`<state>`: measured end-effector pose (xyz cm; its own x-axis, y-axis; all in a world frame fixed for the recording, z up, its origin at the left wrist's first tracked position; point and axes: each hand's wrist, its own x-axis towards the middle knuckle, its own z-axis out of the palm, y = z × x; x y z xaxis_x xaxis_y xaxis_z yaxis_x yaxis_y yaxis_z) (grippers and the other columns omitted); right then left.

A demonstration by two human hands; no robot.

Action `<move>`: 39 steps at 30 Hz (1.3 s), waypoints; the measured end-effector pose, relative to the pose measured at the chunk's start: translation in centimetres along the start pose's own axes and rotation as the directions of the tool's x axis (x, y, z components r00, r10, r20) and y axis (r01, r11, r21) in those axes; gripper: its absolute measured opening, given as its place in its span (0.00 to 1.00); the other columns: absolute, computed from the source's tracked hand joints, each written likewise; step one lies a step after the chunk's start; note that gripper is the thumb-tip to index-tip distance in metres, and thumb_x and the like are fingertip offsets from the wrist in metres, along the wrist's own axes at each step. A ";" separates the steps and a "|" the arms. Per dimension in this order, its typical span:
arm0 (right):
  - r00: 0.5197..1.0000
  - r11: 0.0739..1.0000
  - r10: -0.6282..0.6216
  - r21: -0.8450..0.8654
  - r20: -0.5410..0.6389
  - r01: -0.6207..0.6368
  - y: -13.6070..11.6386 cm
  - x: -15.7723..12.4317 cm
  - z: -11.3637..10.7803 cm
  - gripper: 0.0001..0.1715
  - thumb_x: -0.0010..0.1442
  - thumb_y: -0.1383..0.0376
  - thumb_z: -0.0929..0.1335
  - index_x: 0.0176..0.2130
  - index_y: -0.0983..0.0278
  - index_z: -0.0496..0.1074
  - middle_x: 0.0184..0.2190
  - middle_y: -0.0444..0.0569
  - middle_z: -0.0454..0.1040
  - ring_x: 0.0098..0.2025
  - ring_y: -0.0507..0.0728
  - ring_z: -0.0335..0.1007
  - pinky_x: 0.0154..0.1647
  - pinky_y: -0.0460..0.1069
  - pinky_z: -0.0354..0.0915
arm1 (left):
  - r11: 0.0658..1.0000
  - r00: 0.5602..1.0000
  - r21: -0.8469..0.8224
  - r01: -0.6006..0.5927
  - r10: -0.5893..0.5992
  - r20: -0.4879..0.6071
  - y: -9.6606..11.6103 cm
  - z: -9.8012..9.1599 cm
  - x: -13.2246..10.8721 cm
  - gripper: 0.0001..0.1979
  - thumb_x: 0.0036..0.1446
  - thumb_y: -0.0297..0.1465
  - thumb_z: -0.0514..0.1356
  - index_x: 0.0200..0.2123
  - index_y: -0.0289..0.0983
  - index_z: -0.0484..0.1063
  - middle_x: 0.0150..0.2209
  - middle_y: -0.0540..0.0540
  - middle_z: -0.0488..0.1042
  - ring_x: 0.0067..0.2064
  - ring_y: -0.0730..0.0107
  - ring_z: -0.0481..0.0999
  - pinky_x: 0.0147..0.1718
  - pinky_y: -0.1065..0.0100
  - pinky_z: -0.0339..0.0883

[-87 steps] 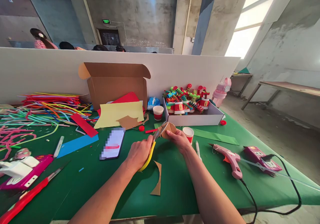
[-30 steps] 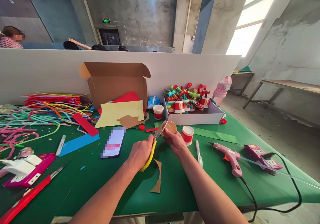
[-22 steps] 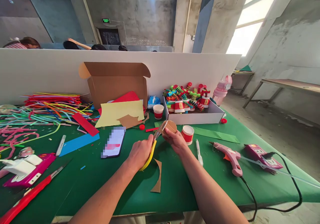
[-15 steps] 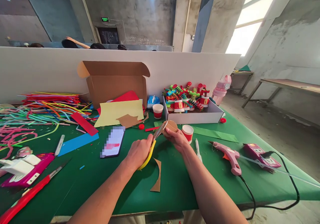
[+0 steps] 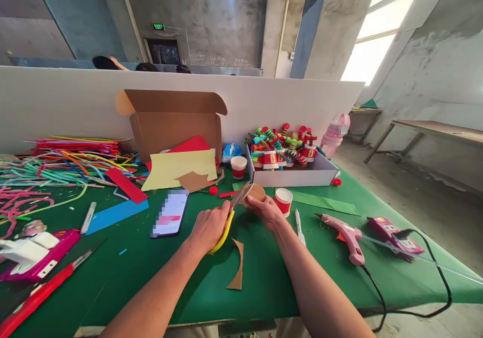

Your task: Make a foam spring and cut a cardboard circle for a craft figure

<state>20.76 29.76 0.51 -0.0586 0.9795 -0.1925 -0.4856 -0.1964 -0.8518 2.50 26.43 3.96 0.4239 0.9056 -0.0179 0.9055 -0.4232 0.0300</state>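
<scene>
My left hand (image 5: 212,226) is closed round the yellow handles of a pair of scissors (image 5: 226,233), blades pointing away and to the right. Between finger and thumb, my right hand (image 5: 267,211) grips a round piece of brown cardboard (image 5: 257,192). The blades meet the cardboard's left edge; how far they are parted is hard to see. A curved cardboard offcut (image 5: 237,265) lies on the green table below my hands. Just right of the cardboard stands a red and white paper cup (image 5: 283,202), and a white pen (image 5: 300,226) lies near my right wrist.
A pink glue gun (image 5: 345,232) with a black cord lies at right. Behind are a white box (image 5: 298,178) of spring-bodied paper-cup figures and an open cardboard box (image 5: 173,132). To the left are a phone (image 5: 169,215), pipe cleaners (image 5: 75,162) and a red-handled knife (image 5: 49,287).
The cardboard disc has turned and shifted slightly left and down in my right hand. Both hands keep their hold, and the scissors stay at its edge.
</scene>
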 end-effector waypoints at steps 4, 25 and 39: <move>1.000 1.000 0.006 -0.015 -0.003 -0.006 -0.1 0.1 -0.2 0.27 0.29 0.63 0.82 0.32 0.64 0.78 0.28 0.45 0.78 0.30 0.52 0.73 0.34 0.46 0.68 | 1.000 1.000 0.019 -0.009 0.009 0.004 -0.1 0.0 0.0 0.14 0.67 0.29 0.42 0.50 0.36 0.61 0.37 0.37 0.77 0.39 0.51 0.80 0.33 0.61 0.69; 0.998 0.999 0.002 -0.044 0.056 0.000 -0.2 0.5 -1.0 0.26 0.30 0.62 0.82 0.33 0.64 0.78 0.30 0.47 0.79 0.35 0.55 0.75 0.39 0.49 0.69 | 0.999 0.998 -0.019 -0.034 0.035 0.056 0.1 -0.2 0.0 0.12 0.64 0.25 0.45 0.49 0.35 0.60 0.35 0.39 0.78 0.37 0.53 0.80 0.32 0.62 0.69; 0.997 0.994 0.013 -0.107 0.073 -0.005 -0.9 0.4 -1.8 0.28 0.29 0.61 0.82 0.33 0.65 0.78 0.31 0.48 0.80 0.33 0.54 0.74 0.38 0.47 0.68 | 0.999 0.996 -0.022 -0.044 0.045 0.083 0.1 -0.4 -0.1 0.10 0.65 0.28 0.45 0.47 0.37 0.61 0.33 0.39 0.78 0.36 0.54 0.80 0.32 0.64 0.68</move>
<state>22.71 30.19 0.32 -0.1284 0.9775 -0.1675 -0.3889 -0.2050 -0.8982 2.51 26.34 4.32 0.4646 0.8799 -0.0991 0.8855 -0.4617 0.0523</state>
